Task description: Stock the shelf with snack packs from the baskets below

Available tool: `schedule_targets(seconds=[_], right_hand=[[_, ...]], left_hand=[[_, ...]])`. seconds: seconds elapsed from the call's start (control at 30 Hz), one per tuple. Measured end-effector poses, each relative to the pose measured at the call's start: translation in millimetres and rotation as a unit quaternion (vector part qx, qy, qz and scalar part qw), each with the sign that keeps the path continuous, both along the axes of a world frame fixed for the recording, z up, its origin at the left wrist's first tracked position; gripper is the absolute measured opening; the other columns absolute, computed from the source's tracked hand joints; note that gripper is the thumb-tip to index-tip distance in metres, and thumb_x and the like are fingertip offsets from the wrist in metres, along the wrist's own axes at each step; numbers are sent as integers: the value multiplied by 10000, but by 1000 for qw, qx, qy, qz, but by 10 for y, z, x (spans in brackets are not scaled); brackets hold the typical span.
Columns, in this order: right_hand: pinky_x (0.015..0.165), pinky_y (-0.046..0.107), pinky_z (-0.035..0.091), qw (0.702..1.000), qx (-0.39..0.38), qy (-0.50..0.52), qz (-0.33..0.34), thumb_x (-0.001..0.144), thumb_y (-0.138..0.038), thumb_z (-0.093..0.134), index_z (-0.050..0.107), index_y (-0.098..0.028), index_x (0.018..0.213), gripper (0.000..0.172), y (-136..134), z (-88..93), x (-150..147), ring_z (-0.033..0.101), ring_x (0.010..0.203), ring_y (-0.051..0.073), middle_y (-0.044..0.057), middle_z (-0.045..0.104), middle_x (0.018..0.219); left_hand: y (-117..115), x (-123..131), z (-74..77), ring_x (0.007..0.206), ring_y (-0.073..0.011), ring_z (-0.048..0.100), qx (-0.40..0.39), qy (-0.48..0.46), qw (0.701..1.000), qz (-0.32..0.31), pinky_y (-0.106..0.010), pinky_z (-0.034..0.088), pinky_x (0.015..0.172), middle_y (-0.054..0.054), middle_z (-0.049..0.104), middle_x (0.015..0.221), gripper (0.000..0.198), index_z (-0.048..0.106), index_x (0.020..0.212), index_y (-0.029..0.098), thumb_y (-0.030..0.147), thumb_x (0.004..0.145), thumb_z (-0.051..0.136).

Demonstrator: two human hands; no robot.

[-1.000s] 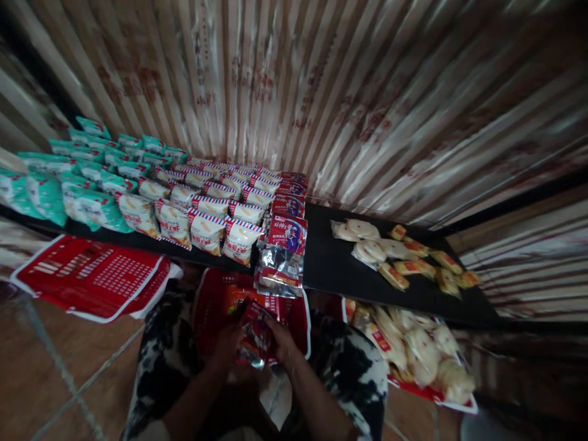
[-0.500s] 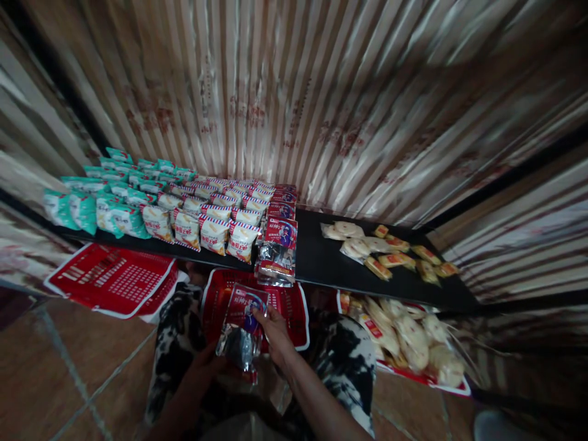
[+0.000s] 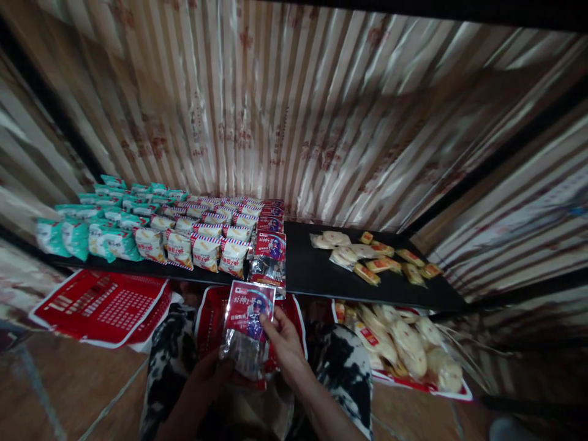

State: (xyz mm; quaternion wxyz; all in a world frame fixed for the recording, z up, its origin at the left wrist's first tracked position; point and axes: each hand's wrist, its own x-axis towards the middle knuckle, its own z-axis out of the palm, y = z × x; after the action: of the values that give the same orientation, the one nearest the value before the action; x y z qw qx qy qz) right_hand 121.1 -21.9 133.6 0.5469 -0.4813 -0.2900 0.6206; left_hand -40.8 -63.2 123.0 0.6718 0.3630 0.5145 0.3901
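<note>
Between both hands is a red and purple snack packet (image 3: 248,321) with a clear lower part, tilted up over a red basket (image 3: 209,318). My right hand (image 3: 285,340) pinches its right edge, thumb on the front. My left hand (image 3: 214,373) grips its lower left side; its fingers are dark and partly hidden. Just beyond the held packet, a row of matching red packets (image 3: 269,257) runs back along the black shelf (image 3: 305,269). Left of them stand rows of white snack bags (image 3: 206,251) with striped tops.
Teal bags (image 3: 110,242) fill the shelf's left end. Wrapped pale round flatbreads (image 3: 342,254) and small yellow packets (image 3: 383,264) lie on its right part. An overturned-looking red basket (image 3: 105,306) is at lower left; another basket (image 3: 459,392) holds bagged flatbreads. Dark frame bars flank the shelf.
Both hands have raised the packet slightly, and its front now faces me more squarely. The camera view has tilted upward, so the shelf sits lower in the picture.
</note>
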Motion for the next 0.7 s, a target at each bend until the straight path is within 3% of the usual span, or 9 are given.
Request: schedule_targets(seconds=[0.2, 0.33, 0.43, 0.5, 0.6, 0.7], right_hand=[[662, 290, 502, 999, 15, -34, -36, 617, -519, 727, 591, -213, 915, 449, -72, 72, 326, 653, 713, 184, 27, 699, 804], [643, 312, 512, 997, 9, -50, -54, 609, -480, 745, 565, -227, 1001, 500, -64, 179, 533, 653, 695, 194, 25, 702, 827], [616, 302, 510, 993, 6, -49, -102, 620, -455, 743, 539, -240, 1055, 526, 28, 234, 662, 648, 667, 180, 13, 702, 837], [599, 286, 506, 990, 8, -43, -132, 608, -444, 752, 533, -245, 1058, 538, 138, 252, 738, 639, 633, 161, -2, 700, 814], [554, 266, 491, 989, 19, -46, -137, 591, -440, 758, 529, -241, 1059, 558, 357, 271, 830, 618, 587, 143, -13, 692, 780], [552, 256, 480, 988, 44, -71, -128, 592, -452, 746, 534, -220, 1052, 557, 618, 289, 876, 605, 592, 135, -7, 683, 774]], left_hand=[[198, 331, 104, 873, -238, 622, 33, -57, 996, -54, -355, 470, 840, -84, 700, 909, 486, 669, 968, 140, 511, 654, 675], [358, 584, 203, 825, -225, 616, 77, 3, 995, -70, -305, 486, 750, -73, 696, 857, 383, 667, 877, 138, 462, 674, 660], [472, 779, 279, 848, -205, 617, 100, -14, 991, -82, -283, 485, 764, -66, 692, 904, 354, 624, 965, 154, 396, 708, 636], [543, 899, 287, 844, -193, 624, 88, -55, 992, -70, -278, 496, 744, -72, 680, 947, 426, 562, 1066, 162, 386, 710, 631], [647, 1030, 258, 775, -174, 629, 55, -53, 997, 4, -244, 500, 602, -89, 651, 978, 554, 468, 1164, 164, 373, 682, 643], [759, 1080, 237, 776, -158, 629, 87, -43, 994, 46, -245, 508, 609, -106, 623, 1023, 575, 415, 1227, 150, 326, 713, 605]])
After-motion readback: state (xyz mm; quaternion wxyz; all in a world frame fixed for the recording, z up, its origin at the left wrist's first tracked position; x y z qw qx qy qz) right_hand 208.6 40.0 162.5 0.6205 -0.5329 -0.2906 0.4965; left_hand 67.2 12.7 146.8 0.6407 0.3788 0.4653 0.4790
